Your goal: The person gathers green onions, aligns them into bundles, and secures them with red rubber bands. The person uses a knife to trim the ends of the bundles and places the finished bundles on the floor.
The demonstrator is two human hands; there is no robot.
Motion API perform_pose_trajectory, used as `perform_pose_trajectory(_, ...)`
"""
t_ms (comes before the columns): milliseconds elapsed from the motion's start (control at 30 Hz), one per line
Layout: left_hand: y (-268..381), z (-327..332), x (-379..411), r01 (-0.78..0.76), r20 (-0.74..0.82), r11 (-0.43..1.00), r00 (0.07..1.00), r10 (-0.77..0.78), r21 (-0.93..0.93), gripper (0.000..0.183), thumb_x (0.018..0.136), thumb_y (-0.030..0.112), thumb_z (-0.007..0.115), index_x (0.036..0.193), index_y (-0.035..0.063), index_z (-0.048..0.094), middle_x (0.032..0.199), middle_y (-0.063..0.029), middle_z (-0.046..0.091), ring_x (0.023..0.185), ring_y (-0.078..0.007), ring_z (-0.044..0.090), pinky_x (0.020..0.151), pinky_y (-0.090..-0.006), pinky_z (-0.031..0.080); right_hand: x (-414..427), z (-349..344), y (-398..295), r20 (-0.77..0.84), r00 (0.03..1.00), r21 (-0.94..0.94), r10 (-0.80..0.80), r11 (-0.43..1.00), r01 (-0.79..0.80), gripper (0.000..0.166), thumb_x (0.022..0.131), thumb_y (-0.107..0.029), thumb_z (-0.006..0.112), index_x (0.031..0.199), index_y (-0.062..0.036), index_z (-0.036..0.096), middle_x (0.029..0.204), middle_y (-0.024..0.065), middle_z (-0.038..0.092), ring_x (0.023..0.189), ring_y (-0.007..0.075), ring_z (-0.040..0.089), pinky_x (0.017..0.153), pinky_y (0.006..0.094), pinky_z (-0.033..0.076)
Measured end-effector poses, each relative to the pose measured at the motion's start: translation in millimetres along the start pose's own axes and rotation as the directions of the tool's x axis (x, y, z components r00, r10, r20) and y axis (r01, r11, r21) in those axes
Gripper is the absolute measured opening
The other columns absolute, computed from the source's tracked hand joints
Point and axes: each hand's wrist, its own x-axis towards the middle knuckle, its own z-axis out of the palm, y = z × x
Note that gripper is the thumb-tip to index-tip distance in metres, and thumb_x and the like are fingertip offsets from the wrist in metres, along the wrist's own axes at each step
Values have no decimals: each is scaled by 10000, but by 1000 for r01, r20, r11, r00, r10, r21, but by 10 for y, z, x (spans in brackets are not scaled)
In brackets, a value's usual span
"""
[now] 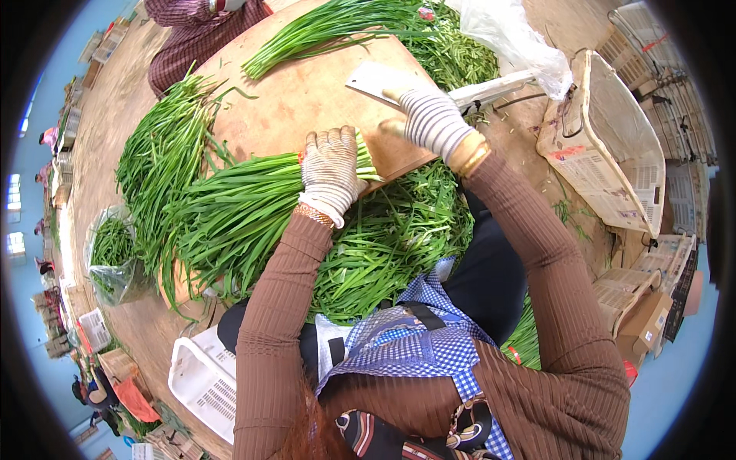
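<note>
My left hand (330, 169), in a striped knit glove, presses around the stem end of a bunch of flat-leaved greens (241, 195), like garlic chives, lying on a wooden board (299, 103). A bit of red tie shows beside its fingers, and pale stem ends stick out to its right. My right hand (428, 118), gloved alike and slightly blurred, is above the board's right edge. It holds a wide metal blade (374, 80), seemingly a cleaver; its handle is hidden in the hand. Another bunch of greens (322, 37) lies across the board's far side.
Loose greens (397, 230) are heaped over my lap, and more leaves (167, 138) hang at the board's left. Cut stem pieces (460, 54) lie beyond it. A plastic-lined crate (604, 144) stands right, a white crate (207, 379) lower left. A person in checked clothing (201, 46) sits opposite.
</note>
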Motion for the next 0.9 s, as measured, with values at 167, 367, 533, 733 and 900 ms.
perform_pose_trajectory(167, 133, -305, -433, 31, -27, 991, 999, -27, 131, 921, 583, 512, 731, 1287, 41, 371, 1271, -148, 424, 1218, -304, 349, 1061, -483, 162, -29, 109, -482, 33, 926, 126, -375, 921, 369, 880, 511, -319, 758, 1257, -16, 401, 1224, 211, 467, 1140, 341, 449, 970, 417, 351)
perform_pose_trajectory(367, 317, 162, -1461, 33, -93, 866, 992, -91, -499, 738, 629, 447, 717, 1214, 63, 483, 1267, -177, 458, 1189, -333, 417, 1039, -470, 260, 203, 320, -667, 368, 894, 47, -254, 966, 255, 919, 527, -217, 754, 1334, -102, 328, 967, 181, 573, 868, 350, 575, 758, 394, 478)
perform_pose_trajectory(533, 207, 777, -1719, 258, 485, -723, 866, -122, -641, 751, 746, 350, 699, 1325, 27, 347, 1322, -161, 413, 1208, -261, 412, 1004, -395, 326, 65, -82, -913, 662, 725, 358, -193, 930, -79, 678, 607, -260, 721, 1192, -6, 490, 885, 180, 639, 825, 244, 619, 755, 326, 478)
perform_pose_trajectory(733, 85, 723, -1670, -215, 151, -926, 951, -271, -311, 1064, 561, 740, 597, 1341, 79, 300, 1340, -138, 382, 1228, -338, 380, 1017, -509, 333, -997, -251, -1156, 814, 390, 542, -430, 323, -776, 516, 769, -405, 630, 1143, -58, 548, 918, 35, 615, 858, 152, 582, 653, 308, 513)
perform_pose_trajectory(900, 233, 723, -1788, -185, 251, -953, 936, -245, -239, 741, 671, 465, 725, 1210, 27, 465, 1182, -154, 543, 1069, -307, 539, 933, -467, 444, -1710, 163, -758, 732, 539, 633, -417, 121, -765, 525, 849, -363, 570, 1224, -9, 475, 1137, 92, 548, 946, 180, 559, 772, 344, 512)
